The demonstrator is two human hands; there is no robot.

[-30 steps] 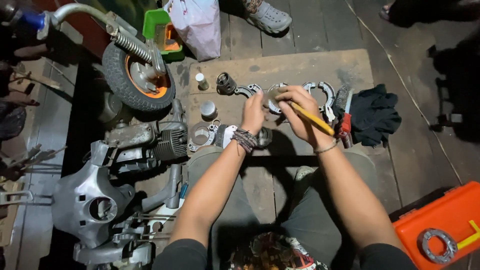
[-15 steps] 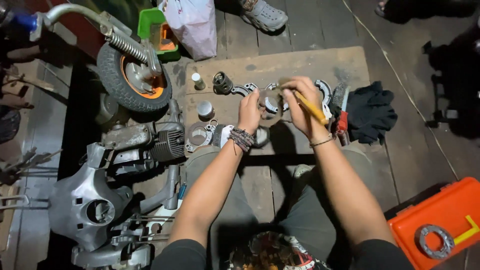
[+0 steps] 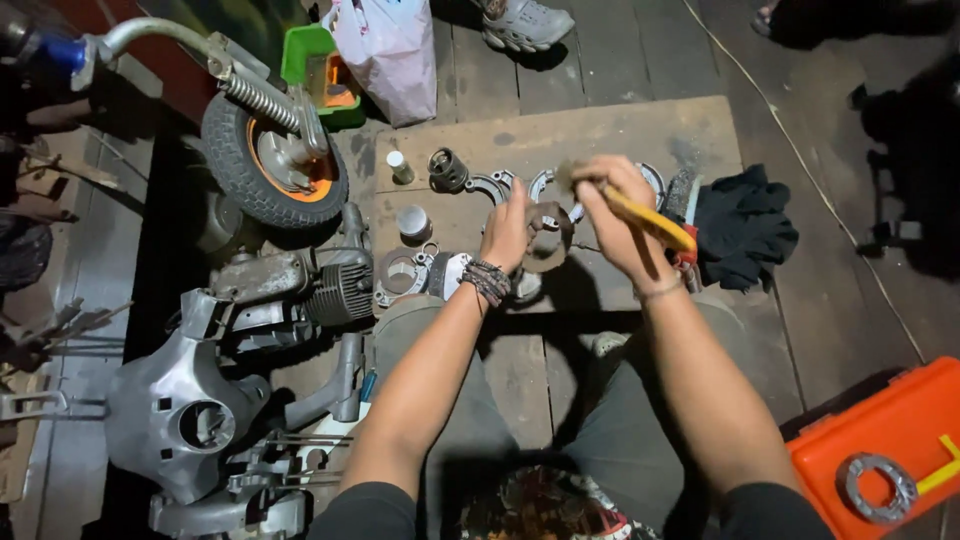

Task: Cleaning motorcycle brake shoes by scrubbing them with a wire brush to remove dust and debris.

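Holding a round metal ring part (image 3: 547,238) up between both hands, the person sits w/ knees apart over a wooden floor (image 3: 880,250). Head view only: left hand (image 3: 507,228) is curled against the ring's left edge, fingers closed on it, beaded bracelet (image 3: 487,281) at the wrist. Right hand (image 3: 612,215) is fisted round a yellow-handled tool (image 3: 650,220), its tip end blurred at the ring's top; handle sticks out to the right past the wrist. Ring sits between the two hands, above a brown board (image 3: 560,140) laid on the floor. On the board, behind the hands: curved grey metal pieces (image 3: 495,183), a dark cylinder part (image 3: 447,170), a small white pot (image 3: 413,222). Black cloth (image 3: 742,232) lies just right of the right hand. Far left: small wheel w/ orange hub (image 3: 272,165), finned engine block (image 3: 338,290), grey body shell (image 3: 175,405). Lower right corner: orange case (image 3: 890,440) w/ a grey ring (image 3: 875,487) on it. Pink-white bag (image 3: 390,50) and a grey shoe (image 3: 525,22) at top.
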